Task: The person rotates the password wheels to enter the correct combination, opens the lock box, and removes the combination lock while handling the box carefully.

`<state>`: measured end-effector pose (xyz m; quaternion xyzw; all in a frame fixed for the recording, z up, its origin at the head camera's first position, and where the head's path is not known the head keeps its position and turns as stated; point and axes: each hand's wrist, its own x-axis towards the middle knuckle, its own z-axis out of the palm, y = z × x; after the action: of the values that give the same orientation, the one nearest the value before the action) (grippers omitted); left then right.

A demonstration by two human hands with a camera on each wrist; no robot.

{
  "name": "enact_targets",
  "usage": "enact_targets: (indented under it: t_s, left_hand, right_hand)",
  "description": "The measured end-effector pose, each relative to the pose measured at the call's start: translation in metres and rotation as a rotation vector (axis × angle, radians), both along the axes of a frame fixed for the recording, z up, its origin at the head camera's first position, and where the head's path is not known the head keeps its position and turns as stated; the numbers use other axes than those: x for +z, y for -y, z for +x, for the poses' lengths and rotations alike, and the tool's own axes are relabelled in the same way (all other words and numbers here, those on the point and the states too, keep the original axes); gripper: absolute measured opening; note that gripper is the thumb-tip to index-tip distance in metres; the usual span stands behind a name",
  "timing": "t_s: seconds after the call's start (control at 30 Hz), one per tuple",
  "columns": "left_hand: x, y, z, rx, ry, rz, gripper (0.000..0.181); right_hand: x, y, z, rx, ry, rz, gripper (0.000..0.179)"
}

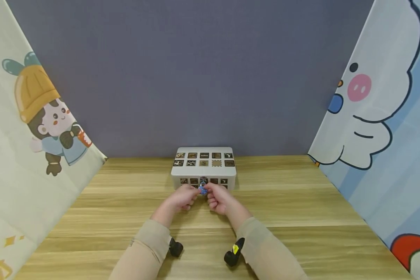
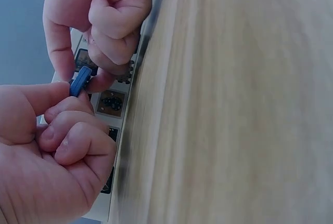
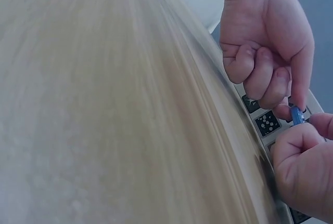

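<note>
A small blue padlock [image 1: 203,190] hangs at the front clasp of a white box [image 1: 203,171] with small brown and black pictures on its lid and front. From the left, my left hand [image 1: 184,196] pinches the padlock between thumb and forefinger, its other fingers curled in. My right hand [image 1: 222,199] pinches the padlock's other side the same way. Both wrist views show the padlock's narrow blue edge [image 2: 80,81] between the two hands' fingertips. Fingers partly cover the box front and the clasp.
The box stands on a wood-grain table [image 1: 133,217], near its back edge and a plain grey-blue panel [image 1: 203,77]. Cartoon-printed sheets rise along the left [image 1: 7,128] and right [image 1: 388,97] sides. Black devices sit at both cuffs.
</note>
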<state>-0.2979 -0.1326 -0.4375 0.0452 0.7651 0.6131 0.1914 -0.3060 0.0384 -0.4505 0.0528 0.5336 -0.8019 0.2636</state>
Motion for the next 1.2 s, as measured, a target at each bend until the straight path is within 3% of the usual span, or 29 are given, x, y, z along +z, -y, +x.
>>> enact_targets:
  t_s: [0.5,1.2]
  left_hand:
    - [0.0023,0.0023,-0.0010,0.056,0.024,0.042,0.023]
    - [0.0023,0.0026,-0.0007,0.064,0.069,0.062,0.024]
  right_hand:
    - [-0.0012,0.0045,-0.0023,-0.020,-0.017,0.035,0.012]
    - [-0.0028,0.0079,-0.0022,-0.030,-0.050,0.070,0.010]
